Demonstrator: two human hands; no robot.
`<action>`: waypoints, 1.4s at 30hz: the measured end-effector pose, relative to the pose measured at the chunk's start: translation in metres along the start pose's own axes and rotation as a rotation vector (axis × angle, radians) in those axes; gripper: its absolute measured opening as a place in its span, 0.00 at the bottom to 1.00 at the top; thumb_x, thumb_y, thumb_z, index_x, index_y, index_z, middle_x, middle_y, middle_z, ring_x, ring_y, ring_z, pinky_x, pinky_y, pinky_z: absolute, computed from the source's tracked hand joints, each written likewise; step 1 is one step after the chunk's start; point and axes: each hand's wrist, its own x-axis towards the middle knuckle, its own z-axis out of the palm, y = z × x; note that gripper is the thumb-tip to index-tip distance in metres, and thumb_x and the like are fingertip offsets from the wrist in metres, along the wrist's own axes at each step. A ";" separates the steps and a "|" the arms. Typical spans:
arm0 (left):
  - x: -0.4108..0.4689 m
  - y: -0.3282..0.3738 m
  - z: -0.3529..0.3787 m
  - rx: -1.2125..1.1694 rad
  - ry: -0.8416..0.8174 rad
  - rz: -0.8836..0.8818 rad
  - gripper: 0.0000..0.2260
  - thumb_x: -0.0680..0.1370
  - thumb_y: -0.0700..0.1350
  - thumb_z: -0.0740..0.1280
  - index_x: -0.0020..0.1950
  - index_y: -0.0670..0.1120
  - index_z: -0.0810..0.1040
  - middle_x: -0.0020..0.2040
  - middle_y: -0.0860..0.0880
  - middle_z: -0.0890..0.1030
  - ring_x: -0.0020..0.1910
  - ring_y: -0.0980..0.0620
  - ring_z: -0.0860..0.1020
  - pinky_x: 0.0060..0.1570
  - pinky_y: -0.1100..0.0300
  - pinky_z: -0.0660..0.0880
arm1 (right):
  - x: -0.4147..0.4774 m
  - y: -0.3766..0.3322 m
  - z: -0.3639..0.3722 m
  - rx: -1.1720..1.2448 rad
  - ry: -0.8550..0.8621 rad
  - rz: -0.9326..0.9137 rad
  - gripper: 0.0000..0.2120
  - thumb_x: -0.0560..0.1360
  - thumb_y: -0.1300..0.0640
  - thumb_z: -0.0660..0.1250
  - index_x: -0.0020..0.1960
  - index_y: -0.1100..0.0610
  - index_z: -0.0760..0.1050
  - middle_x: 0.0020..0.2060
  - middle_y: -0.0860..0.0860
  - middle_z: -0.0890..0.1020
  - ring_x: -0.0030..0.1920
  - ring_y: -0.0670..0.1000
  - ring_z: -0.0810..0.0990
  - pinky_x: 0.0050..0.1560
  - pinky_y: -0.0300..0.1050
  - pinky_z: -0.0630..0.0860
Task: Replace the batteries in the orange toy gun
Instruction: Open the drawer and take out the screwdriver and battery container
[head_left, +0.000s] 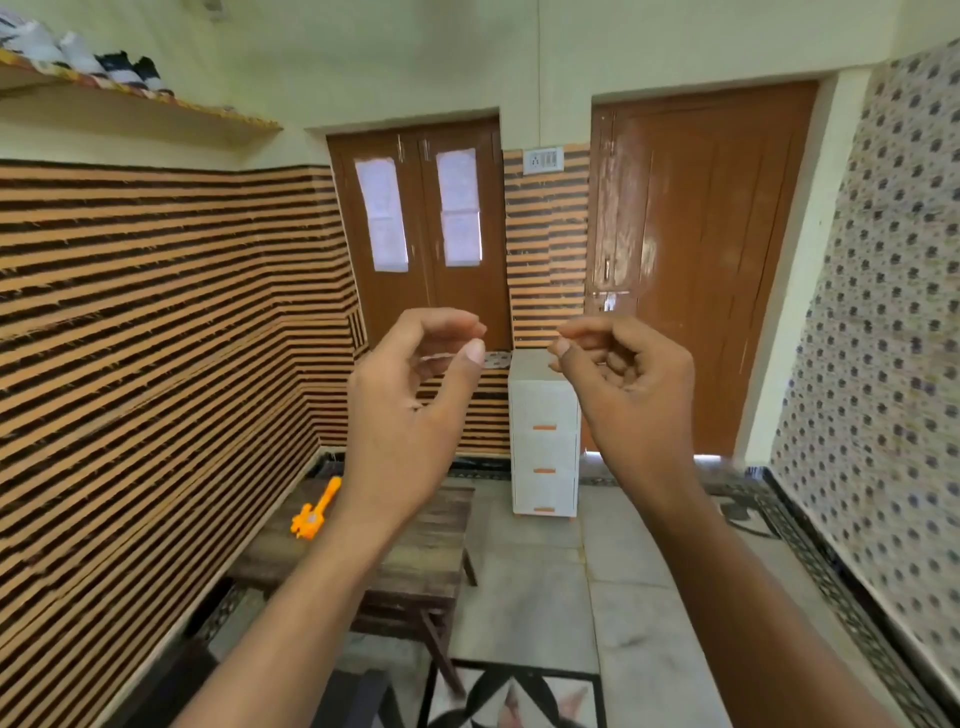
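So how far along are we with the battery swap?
Nothing looks done. The gun lies untouched on the table; its battery cover is too small to make out. In hand: nothing I can see; the left hand and right hand are up in the air, fingers curled. No batteries in view. Left: pick up the gun, open it, swap batteries, close it.
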 end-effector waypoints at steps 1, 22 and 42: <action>-0.004 -0.004 0.007 -0.004 -0.010 -0.028 0.06 0.81 0.38 0.69 0.58 0.42 0.82 0.53 0.49 0.85 0.56 0.50 0.83 0.57 0.54 0.80 | -0.002 0.007 -0.003 0.006 0.001 0.014 0.06 0.78 0.64 0.73 0.53 0.56 0.84 0.45 0.49 0.86 0.48 0.50 0.85 0.51 0.51 0.85; 0.041 -0.254 0.114 -0.131 -0.076 -0.429 0.06 0.81 0.40 0.70 0.58 0.44 0.83 0.53 0.50 0.87 0.57 0.49 0.84 0.60 0.50 0.81 | 0.052 0.240 0.067 -0.049 -0.007 0.381 0.01 0.79 0.60 0.73 0.49 0.54 0.84 0.42 0.48 0.87 0.45 0.52 0.87 0.49 0.55 0.86; 0.247 -0.570 0.299 -0.065 -0.118 -0.529 0.07 0.80 0.38 0.71 0.57 0.44 0.82 0.52 0.52 0.86 0.54 0.55 0.84 0.58 0.55 0.81 | 0.276 0.583 0.153 -0.089 0.058 0.502 0.02 0.78 0.61 0.73 0.49 0.55 0.84 0.41 0.49 0.87 0.44 0.52 0.87 0.45 0.46 0.85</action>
